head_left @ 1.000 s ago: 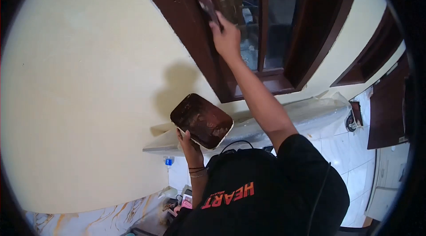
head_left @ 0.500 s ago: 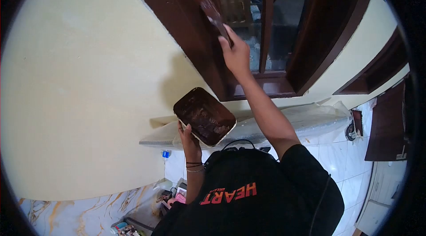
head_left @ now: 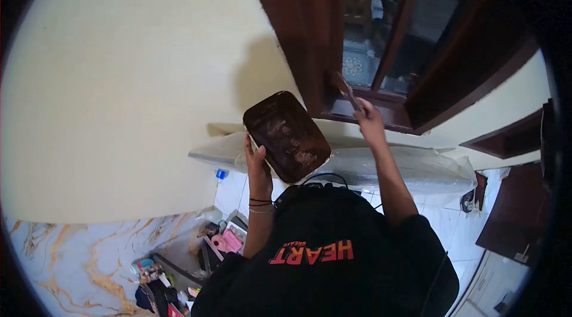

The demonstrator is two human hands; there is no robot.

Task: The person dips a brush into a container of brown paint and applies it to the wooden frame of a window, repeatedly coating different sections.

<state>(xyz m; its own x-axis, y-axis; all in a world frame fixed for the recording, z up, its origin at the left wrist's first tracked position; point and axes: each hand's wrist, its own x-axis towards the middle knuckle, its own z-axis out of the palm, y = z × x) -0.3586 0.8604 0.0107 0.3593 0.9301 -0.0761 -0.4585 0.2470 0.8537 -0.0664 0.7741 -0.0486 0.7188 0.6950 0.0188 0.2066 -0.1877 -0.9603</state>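
Observation:
In my right hand (head_left: 372,123) is a paintbrush (head_left: 350,94), gripped by its handle, with its bristles at the lower left corner of the brown window frame (head_left: 310,37). My left hand (head_left: 258,165) holds a rectangular paint tray (head_left: 287,137) by its left side, thumb over the rim. Dark brown paint coats the inside of the tray, with a lighter patch near its lower end. Glass panes (head_left: 360,49) sit behind the wooden bars of the frame.
A cream wall (head_left: 137,90) runs along the left, above a marble-patterned panel (head_left: 89,257). Clear plastic sheeting (head_left: 399,168) covers a ledge below the window. Assorted items (head_left: 226,239) lie at the lower left. A small blue object (head_left: 221,174) is by the wall; white floor tiles (head_left: 447,221) lie right.
My right hand has brought the brush down along the frame from the upper left side to the lower corner. The view has shifted; my left hand still holds the tray.

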